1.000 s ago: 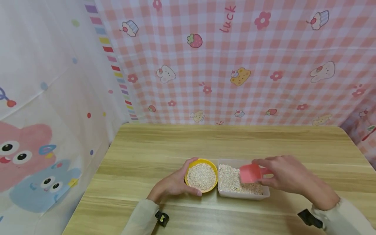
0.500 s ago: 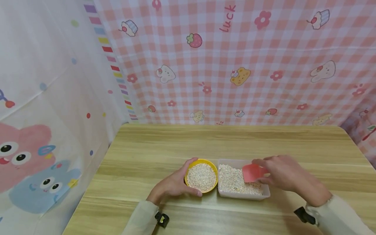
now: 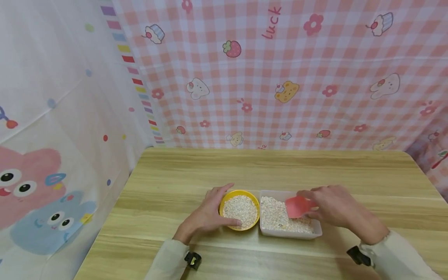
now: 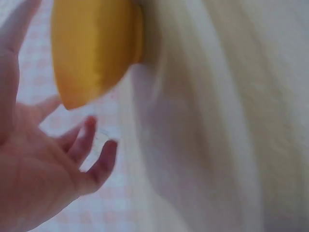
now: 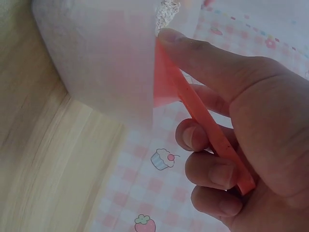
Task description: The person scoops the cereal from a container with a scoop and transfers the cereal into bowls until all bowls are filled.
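Left grip [image 3: 210,212] has opened off the yellow bowl [image 3: 240,192] since half a second ago: fingers were wrapped on its side, now spread, index lifted off the far rim. Red scoop [image 3: 296,207] shifted slightly left with the right grip [image 3: 332,206]. Bowl and box haven't visibly moved.

Left grip: wide, holding nothing. Bowl sits just to its right, between thumb and fingers, filled with pale flakes [image 3: 240,210]. Thumb overlaps the near rim (contact can't be confirmed; left wrist view shows a gap at the lower fingers).

Right grip: curled round the scoop's handle [image 5: 217,135], thumb lying along the top. Scoop head is left of that grip, over the box's right half, tilted, its lower edge at the loose flakes [image 3: 274,214]. Translucent box [image 3: 287,234] stands between both grips, right next to the bowl.

Everything rests on a wood-grain surface [image 3: 280,171]. Beyond both grips: pink checked cloth [image 3: 259,74]. Far left of the left grip: white printed cloth [image 3: 105,97].
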{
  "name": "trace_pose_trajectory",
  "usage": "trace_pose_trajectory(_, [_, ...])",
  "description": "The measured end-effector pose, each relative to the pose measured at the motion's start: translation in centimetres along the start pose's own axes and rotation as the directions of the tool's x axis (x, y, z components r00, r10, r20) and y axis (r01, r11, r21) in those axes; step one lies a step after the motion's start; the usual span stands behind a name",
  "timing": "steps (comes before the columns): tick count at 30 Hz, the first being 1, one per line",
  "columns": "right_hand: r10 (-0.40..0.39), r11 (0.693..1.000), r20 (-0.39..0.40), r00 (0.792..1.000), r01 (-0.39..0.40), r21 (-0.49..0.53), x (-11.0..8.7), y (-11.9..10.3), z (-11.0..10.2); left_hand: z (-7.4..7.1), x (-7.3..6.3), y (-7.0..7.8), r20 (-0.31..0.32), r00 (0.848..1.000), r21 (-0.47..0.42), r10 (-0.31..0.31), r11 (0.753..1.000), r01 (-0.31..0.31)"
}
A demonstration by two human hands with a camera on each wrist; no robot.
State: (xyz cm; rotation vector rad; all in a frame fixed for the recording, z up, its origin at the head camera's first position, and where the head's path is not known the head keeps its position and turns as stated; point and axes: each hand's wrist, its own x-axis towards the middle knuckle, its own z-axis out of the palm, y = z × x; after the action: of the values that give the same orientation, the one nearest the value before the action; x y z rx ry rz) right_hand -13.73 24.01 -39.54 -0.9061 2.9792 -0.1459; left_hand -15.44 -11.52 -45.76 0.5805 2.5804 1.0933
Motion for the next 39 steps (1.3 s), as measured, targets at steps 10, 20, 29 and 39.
trace_pose_trajectory(10, [-0.001,1.0,0.001,1.0,0.001,0.011,0.2,0.1,0.2,0.8,0.1,3.8,-0.246,0.96,0.045,0.137,0.99,-0.13])
trace_pose_trajectory(20, [-0.044,0.999,-0.054,0.998,0.044,-0.007,0.5,0.0,0.8,2.3,0.5,5.9,-0.15,0.979,0.053,0.136,0.99,-0.129])
trace_pose_trajectory(29, [-0.06,0.998,-0.073,0.996,0.06,-0.002,0.8,0.0,1.1,3.7,1.1,7.2,0.002,0.998,0.028,0.067,0.997,-0.067])
trace_pose_trajectory(39, [-0.155,0.988,-0.143,0.978,0.156,-0.003,1.1,0.1,1.9,4.8,1.3,7.7,0.044,0.996,0.041,0.072,0.996,-0.074])
